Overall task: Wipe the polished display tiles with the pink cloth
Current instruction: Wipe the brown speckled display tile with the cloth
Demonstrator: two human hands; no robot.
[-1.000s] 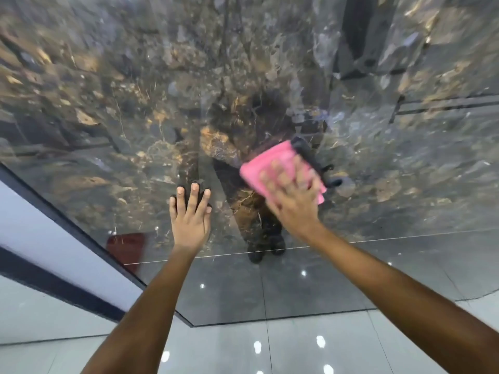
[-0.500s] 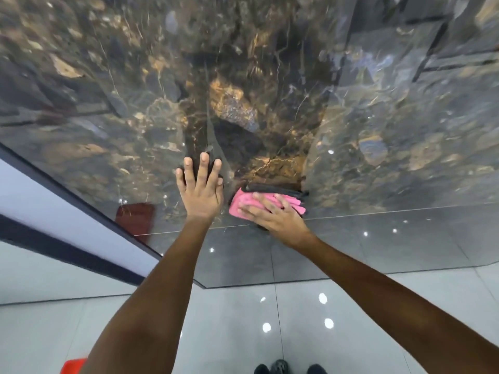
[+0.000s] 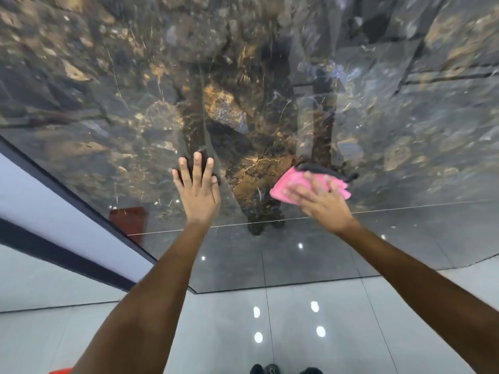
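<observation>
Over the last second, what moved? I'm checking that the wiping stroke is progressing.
The right hand swept the pink cloth down and left toward the left hand, then back out to the right along the lower part of the polished tile. Nothing was let go: its fingers keep pressing the cloth flat. The left hand stayed braced on the tile, fingers straight.

Glossy marbled tile, soft cloth

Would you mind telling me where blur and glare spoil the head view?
Head view: motion blur smears the right hand and pink cloth; the left hand is sharp; bright light spots glint on the floor; the polished tile mirrors the room; edges bend from wide-angle distortion.
</observation>
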